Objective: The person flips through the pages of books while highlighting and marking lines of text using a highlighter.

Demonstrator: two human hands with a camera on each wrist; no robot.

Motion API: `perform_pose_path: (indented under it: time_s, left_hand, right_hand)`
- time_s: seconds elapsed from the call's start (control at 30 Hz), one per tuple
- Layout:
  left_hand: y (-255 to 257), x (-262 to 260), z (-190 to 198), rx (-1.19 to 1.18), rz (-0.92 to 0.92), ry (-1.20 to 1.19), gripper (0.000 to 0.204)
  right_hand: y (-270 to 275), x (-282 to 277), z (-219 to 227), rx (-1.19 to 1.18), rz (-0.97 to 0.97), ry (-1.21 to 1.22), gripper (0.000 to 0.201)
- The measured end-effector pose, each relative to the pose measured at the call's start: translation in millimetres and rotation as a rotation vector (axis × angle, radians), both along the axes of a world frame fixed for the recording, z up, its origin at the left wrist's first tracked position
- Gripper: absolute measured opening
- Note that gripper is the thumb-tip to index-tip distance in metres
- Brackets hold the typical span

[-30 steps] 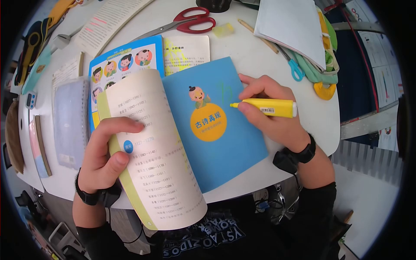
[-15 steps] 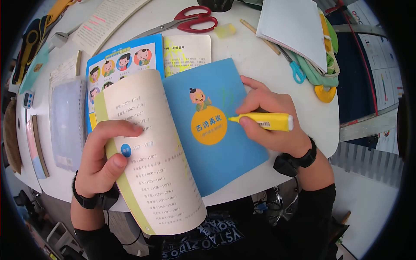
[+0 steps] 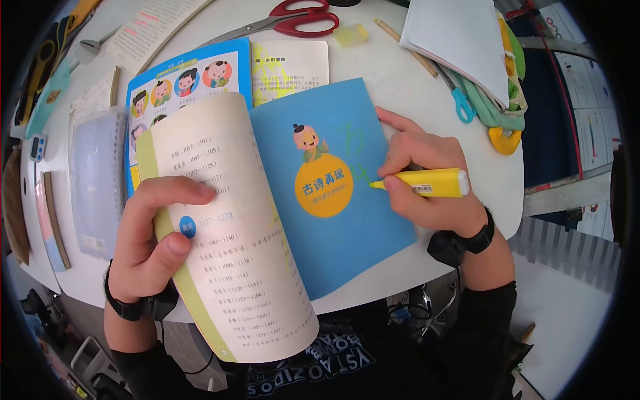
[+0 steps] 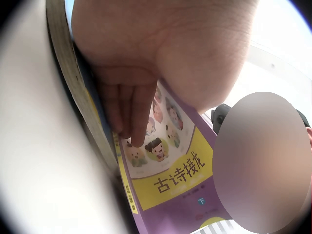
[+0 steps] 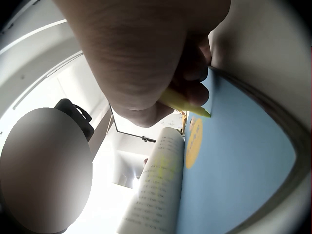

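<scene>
An open book (image 3: 233, 267) shows a printed left page, bent over in a curve, and a blue right page (image 3: 353, 247) with a cartoon child and an orange circle. My left hand (image 3: 150, 240) grips the book's left side, thumb and index finger over the page. In the left wrist view, the other fingers (image 4: 139, 114) lie against the purple and yellow cover (image 4: 180, 175). A yellow highlighter (image 3: 427, 182) is pinched in my right hand (image 3: 427, 173). Its tip meets the blue page right of the circle, by faint green strokes (image 3: 353, 137).
Behind the open book lie a blue picture book (image 3: 193, 57) and a highlighted page (image 3: 300, 63). Red-handled scissors (image 3: 307, 23), a yellow cap-like piece (image 3: 351, 35), white paper (image 3: 457, 47) and blue-handled scissors (image 3: 462, 105) sit farther back. A clear spiral folder (image 3: 97, 180) is at left.
Green strokes have grown beside the orange circle. The right hand with the highlighter moved down, then slightly right. The left hand keeps its grip on the book.
</scene>
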State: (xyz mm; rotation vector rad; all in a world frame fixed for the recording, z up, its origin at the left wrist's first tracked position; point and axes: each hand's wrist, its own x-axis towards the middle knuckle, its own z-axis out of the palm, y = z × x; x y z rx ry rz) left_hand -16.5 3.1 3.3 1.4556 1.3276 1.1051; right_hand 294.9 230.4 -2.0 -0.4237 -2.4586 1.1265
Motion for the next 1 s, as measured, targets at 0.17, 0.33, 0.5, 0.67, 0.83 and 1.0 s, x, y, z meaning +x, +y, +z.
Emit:
perform_pose_path:
  time_s: [0.17, 0.33, 0.5, 0.67, 0.83, 1.0]
  left_hand:
    - [2, -1, 0, 0.015, -0.004, 0.004, 0.043]
    - [2, 0, 1, 0.005, -0.008, -0.002, 0.043]
    - [1, -2, 1, 0.013, -0.017, 0.024, 0.044]
    - [1, -2, 1, 0.006, -0.021, 0.004, 0.045]
    - [2, -2, 2, -0.004, -0.013, 0.028, 0.045]
    - [0, -1, 2, -0.029, -0.009, 0.004, 0.046]
  right_hand:
    - [-3, -1, 0, -0.02, 0.025, 0.026, 0.007]
    - [5, 2, -6, 0.015, -0.005, 0.046, 0.006]
    - [-3, -4, -11, -0.008, -0.125, 0.102, 0.006]
    - [0, -2, -7, 0.061, -0.048, 0.05, 0.006]
    - [10, 5, -4, 0.081, 0.026, 0.004, 0.006]
    - [2, 0, -10, 0.008, -0.056, 0.093, 0.007]
